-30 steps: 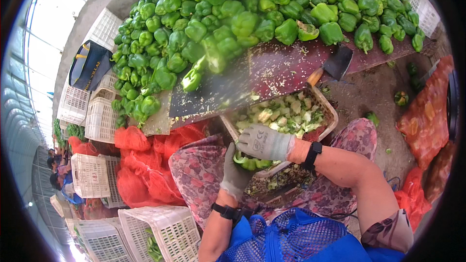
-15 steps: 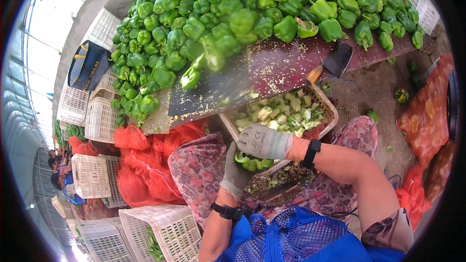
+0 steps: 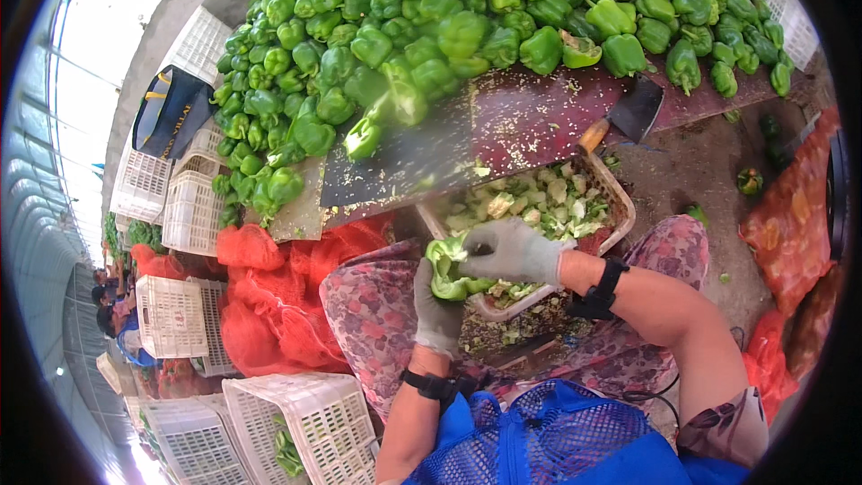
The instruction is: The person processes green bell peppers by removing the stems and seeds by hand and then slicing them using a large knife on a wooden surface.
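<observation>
Below frame centre, the left hand (image 3: 436, 316) is gripping an opened pepper (image 3: 446, 285) while the right hand (image 3: 514, 251), grip unclear, is touching it.

Left hand in grey fabric glove (image 3: 436, 313) pointing away from body, fingers (image 3: 424, 280) curled in grip. Bare left forearm (image 3: 409, 436) up from lower edge, chunky black wrist strap (image 3: 431, 384). Right hand in pale grey fabric glove (image 3: 521, 251) kinda angled toward left one, fingers bent. Bare right forearm (image 3: 660, 304) slanting in, elbow bent, black wristband (image 3: 611, 283).
</observation>
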`<move>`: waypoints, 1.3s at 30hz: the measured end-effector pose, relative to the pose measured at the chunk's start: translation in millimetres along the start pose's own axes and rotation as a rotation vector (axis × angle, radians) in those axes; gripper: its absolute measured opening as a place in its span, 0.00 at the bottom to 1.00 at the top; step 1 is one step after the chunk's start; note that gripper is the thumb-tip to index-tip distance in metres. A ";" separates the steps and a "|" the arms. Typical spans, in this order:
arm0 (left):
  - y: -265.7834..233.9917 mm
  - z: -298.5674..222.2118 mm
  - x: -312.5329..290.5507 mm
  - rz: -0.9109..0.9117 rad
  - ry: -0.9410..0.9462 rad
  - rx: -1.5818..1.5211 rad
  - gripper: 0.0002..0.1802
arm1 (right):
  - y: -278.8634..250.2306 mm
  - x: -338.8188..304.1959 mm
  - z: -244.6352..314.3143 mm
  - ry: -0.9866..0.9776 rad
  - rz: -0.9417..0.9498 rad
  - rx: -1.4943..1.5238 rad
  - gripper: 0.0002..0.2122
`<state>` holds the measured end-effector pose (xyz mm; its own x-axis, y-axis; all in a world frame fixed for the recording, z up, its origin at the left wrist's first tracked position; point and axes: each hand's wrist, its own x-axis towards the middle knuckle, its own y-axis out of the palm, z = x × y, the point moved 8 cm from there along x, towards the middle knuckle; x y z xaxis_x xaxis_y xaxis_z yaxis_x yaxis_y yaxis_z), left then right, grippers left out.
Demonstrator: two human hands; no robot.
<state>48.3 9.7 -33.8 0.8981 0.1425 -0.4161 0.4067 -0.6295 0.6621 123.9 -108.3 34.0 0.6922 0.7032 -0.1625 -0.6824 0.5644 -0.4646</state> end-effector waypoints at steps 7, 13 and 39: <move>-1.9 -5.5 6.1 0.100 0.068 -0.018 0.25 | -20.2 -7.1 8.1 -0.268 -0.378 -0.396 0.15; 4.0 12.1 2.4 0.100 -0.031 0.025 0.26 | 16.2 -14.1 45.2 -0.561 -0.368 -0.810 0.13; 101.7 -36.8 -41.5 0.297 1.019 1.840 0.49 | 2.4 -2.0 -21.7 0.027 -0.110 0.758 0.25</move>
<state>58.6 -32.1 73.7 0.8997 -0.2146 0.3802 0.2510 -0.4582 -0.8527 125.9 -117.7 14.4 0.7645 0.6201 -0.1759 -0.5766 0.7799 0.2436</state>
